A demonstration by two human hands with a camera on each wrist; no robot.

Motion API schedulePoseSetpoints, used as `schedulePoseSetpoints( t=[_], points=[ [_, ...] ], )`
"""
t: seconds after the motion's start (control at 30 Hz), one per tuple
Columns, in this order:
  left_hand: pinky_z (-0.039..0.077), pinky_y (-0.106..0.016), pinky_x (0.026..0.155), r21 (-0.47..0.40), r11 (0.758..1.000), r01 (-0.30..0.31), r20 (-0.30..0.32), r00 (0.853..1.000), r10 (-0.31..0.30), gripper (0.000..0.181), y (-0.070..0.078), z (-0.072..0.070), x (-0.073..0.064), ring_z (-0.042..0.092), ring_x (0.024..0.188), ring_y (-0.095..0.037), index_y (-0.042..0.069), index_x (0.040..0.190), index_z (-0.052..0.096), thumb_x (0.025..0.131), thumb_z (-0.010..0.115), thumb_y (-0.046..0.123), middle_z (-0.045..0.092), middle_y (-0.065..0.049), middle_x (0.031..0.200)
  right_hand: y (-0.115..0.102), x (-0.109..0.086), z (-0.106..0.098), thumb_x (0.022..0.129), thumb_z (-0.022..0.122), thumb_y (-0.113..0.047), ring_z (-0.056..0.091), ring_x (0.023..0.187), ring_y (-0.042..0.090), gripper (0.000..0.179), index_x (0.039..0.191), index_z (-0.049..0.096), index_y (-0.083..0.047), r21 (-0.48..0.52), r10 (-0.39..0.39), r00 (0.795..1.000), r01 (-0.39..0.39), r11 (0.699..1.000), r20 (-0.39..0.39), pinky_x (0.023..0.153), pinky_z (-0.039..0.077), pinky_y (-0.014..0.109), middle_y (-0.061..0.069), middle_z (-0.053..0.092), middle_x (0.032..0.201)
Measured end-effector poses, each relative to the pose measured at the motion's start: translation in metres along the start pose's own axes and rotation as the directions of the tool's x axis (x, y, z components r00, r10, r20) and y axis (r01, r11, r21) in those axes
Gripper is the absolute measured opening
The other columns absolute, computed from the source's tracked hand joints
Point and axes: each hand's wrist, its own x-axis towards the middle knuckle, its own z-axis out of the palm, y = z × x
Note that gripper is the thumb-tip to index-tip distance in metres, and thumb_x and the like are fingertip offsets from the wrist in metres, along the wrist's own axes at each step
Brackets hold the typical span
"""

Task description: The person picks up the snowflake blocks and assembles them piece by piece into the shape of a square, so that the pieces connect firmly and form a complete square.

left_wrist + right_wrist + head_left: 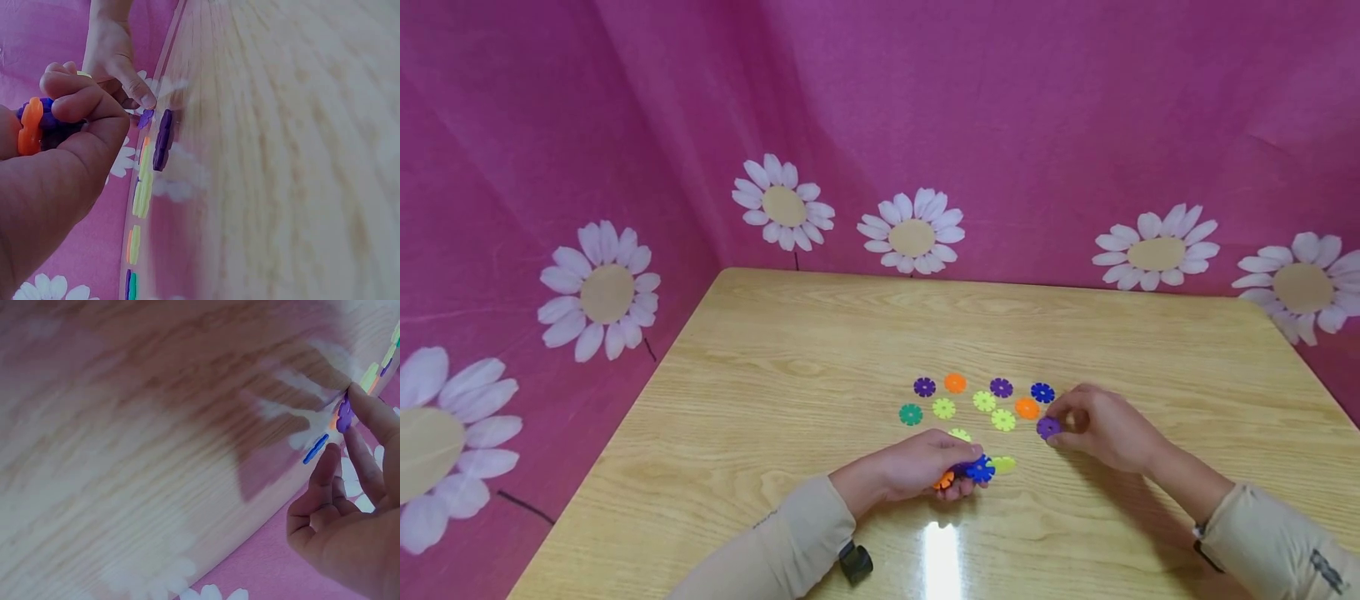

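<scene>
Small notched plastic discs are in both hands and on the table. My left hand (925,467) holds a bunch of them: a blue disc (980,468) under the thumb, an orange disc (943,480), purple behind, and a yellow-green disc (1003,464) sticking out at the fingertips. How they join is hidden by the fingers. My right hand (1105,427) pinches a purple disc (1048,428) between thumb and forefinger, at the right end of the loose discs. The right wrist view shows that purple disc (344,414) on edge at the fingertips, its other fingers bent.
Several loose discs lie flat beyond the hands, among them a green disc (911,414), an orange disc (955,382) and a blue disc (1042,392). Left of my hands stretches the wooden table (760,367). Pink flowered cloth (1015,125) hangs behind it.
</scene>
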Motion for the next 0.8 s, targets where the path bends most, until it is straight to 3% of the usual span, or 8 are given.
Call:
schedulePoseSetpoints(
  t=[0.3, 0.8],
  points=[
    [0.041, -0.018, 0.05, -0.007, 1.0, 0.0, 0.005, 1.0, 0.0, 0.039, -0.001, 0.0, 0.0, 0.046, 0.055, -0.009, -0.006, 0.096, 0.062, 0.098, 0.044, 0.028, 0.055, -0.003, 0.069, -0.007, -0.001, 0.005, 0.073, 0.078, -0.009, 0.059, 0.073, 0.008, 0.024, 0.095, 0.07, -0.013, 0.029, 0.027, 0.999, -0.027, 0.999, -0.018, 0.065, 0.052, 0.023, -0.005, 0.065, 0.086],
    [0.042, -0.017, 0.049, -0.022, 1.0, 0.006, -0.005, 1.0, -0.006, 0.038, 0.0, 0.001, -0.001, 0.047, 0.055, -0.008, -0.006, 0.097, 0.062, 0.098, 0.044, 0.028, 0.055, -0.003, 0.068, -0.013, -0.004, 0.006, 0.071, 0.078, -0.006, 0.064, 0.073, 0.009, 0.023, 0.093, 0.072, -0.008, 0.073, 0.034, 0.997, -0.029, 0.997, -0.068, 0.064, 0.054, 0.024, -0.001, 0.067, 0.084]
  ],
)
